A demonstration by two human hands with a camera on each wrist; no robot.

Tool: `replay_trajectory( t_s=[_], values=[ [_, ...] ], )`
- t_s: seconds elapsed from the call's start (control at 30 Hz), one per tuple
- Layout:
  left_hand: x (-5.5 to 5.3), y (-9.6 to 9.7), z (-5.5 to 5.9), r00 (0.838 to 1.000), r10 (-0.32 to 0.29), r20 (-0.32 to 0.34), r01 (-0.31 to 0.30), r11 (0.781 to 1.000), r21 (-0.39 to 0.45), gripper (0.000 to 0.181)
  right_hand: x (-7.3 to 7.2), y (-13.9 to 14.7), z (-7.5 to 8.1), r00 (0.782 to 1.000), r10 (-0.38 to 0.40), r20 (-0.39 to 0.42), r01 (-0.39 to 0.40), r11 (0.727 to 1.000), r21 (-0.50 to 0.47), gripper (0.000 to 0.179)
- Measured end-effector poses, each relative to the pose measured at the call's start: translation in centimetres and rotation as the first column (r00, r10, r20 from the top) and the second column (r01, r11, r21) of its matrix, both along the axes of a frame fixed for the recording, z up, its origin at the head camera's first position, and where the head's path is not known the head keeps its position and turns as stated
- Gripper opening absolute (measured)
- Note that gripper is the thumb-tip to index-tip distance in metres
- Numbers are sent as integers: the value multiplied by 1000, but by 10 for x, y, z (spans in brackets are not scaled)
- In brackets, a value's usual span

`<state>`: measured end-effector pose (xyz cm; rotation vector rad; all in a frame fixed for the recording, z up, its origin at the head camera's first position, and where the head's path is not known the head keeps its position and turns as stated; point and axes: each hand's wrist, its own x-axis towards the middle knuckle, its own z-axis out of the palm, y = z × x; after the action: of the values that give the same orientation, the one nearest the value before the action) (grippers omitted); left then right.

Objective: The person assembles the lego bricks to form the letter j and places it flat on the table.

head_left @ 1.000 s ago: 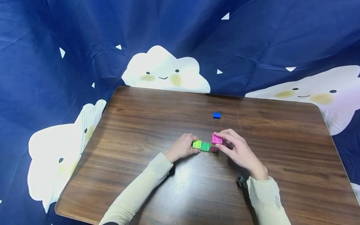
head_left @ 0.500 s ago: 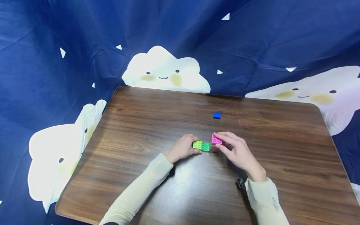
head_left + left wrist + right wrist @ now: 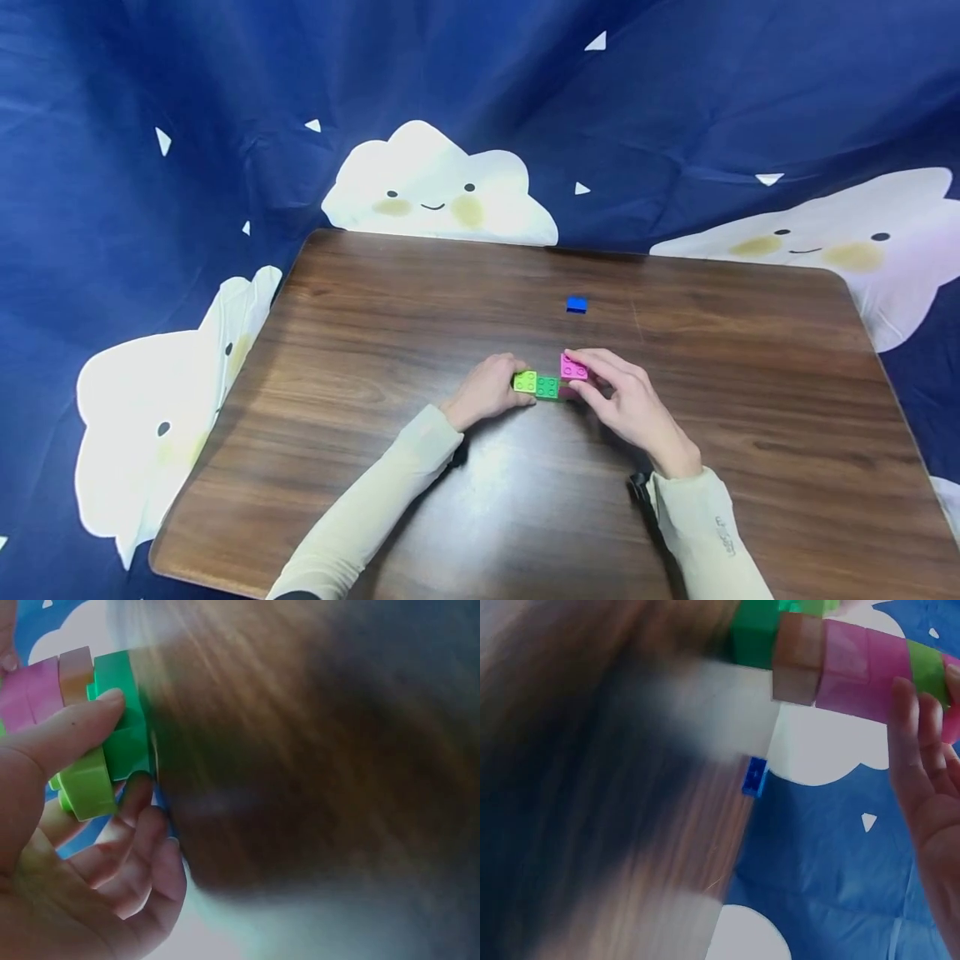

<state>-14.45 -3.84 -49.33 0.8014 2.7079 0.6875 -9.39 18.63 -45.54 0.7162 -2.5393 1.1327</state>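
Toy building bricks form a joined structure at mid-table. My left hand (image 3: 491, 387) grips its left end, a lime brick (image 3: 525, 382) joined to a dark green brick (image 3: 547, 388). In the left wrist view the thumb presses across the green brick (image 3: 124, 754). A column rises at the right end: an orange-brown brick (image 3: 795, 660), pink bricks (image 3: 855, 667), a thin lime layer (image 3: 926, 667) and a pink top brick (image 3: 574, 367). My right hand (image 3: 633, 408) pinches that top brick between thumb and fingers, with other fingertips along the column's side.
A small blue brick (image 3: 577, 305) lies alone on the wooden table (image 3: 390, 333), farther back than the structure. Behind the table's far edge hangs a dark blue curtain (image 3: 660, 100) with white clouds.
My right forearm has shifted slightly to the left while the fingers stay on the pink top brick. The left hand keeps its grip, and the structure stands in about the same place.
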Motion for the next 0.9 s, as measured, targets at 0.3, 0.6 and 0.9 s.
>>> replay_trajectory(
  t_s=[0.3, 0.6, 0.9],
  values=[
    [1, -1, -3, 1000, 13, -1, -13, 1000, -1, 44, 1, 4, -4, 1000, 2, -26, -2, 1000, -11, 45],
    [1, 1, -1, 1000, 15, 16, -16, 1000, 16, 43, 2, 4, -2, 996, -18, -88, 21, 999, 33, 48],
    [-2, 1, 1, 998, 50, 43, -51, 998, 25, 42, 2, 2, 0, 996, -34, -82, 41, 996, 74, 50]
  ],
)
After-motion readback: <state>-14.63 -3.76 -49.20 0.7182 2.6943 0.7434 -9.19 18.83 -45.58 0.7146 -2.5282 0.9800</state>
